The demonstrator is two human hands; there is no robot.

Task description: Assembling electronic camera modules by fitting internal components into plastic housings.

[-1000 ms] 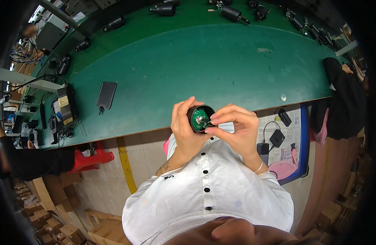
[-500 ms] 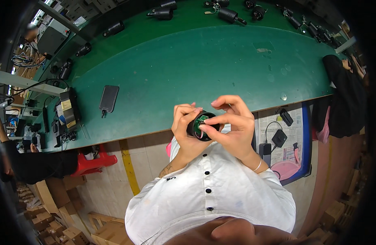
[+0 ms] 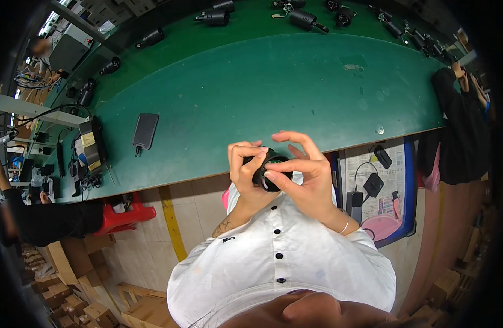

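A black cylindrical housing (image 3: 270, 186) is held in front of my chest, at the near edge of the green table. My left hand (image 3: 244, 174) is closed round its left side. Its open end faces up toward me, and a bit of green circuit board shows inside. My right hand (image 3: 312, 181) reaches over the opening from the right, thumb and index finger pinched together at the mouth, other fingers raised. Whatever that pinch holds is hidden by the fingertips.
On the green table (image 3: 224, 104) lies a black flat device (image 3: 146, 131). Several black cylindrical units (image 3: 213, 18) line the far strip. A blue-rimmed tray (image 3: 409, 191) with newspaper, a black adapter (image 3: 374, 186) and cables sits at right. Co-workers' dark sleeves (image 3: 453, 109) show at both sides.
The housing has tilted a little in my left hand, so less of the green board shows. My right hand has shifted slightly left and down, its fingertips still at the opening.
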